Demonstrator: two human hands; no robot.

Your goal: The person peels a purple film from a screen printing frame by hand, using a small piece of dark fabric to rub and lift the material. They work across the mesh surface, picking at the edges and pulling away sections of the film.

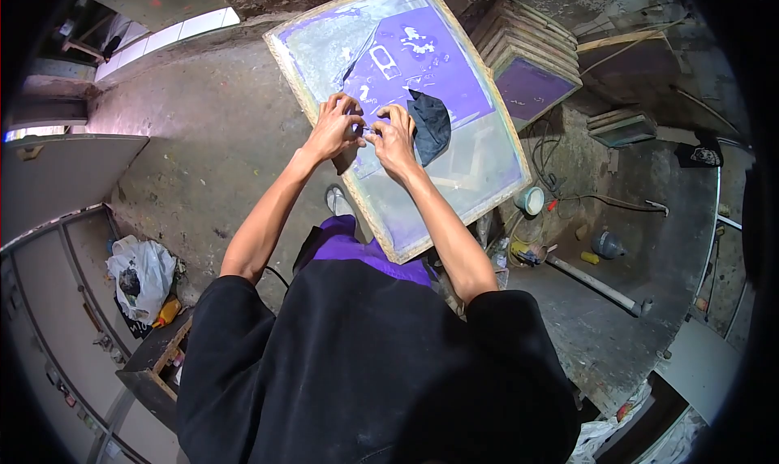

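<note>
A large screen-printing frame (479,168) lies tilted before me, its mesh partly covered by a purple stencil area with pale printed shapes. Over its near left edge, my left hand (334,129) has its fingers curled into a pinch. Close beside it, my right hand (394,141) pinches toward the same spot. Something small and thin seems to be between the fingertips, too small to name. Just right of my right hand, a dark grey cloth (430,129) lies crumpled on the mesh. A brownish piece (345,159) hangs under my left hand, mostly hidden.
More frames (527,50) are stacked beyond the right edge. A white tub (530,201), hoses and a pipe (596,285) are at the right, by a concrete basin (682,212). To the left, a white plastic bag (142,277) sits near a wooden box (150,375).
</note>
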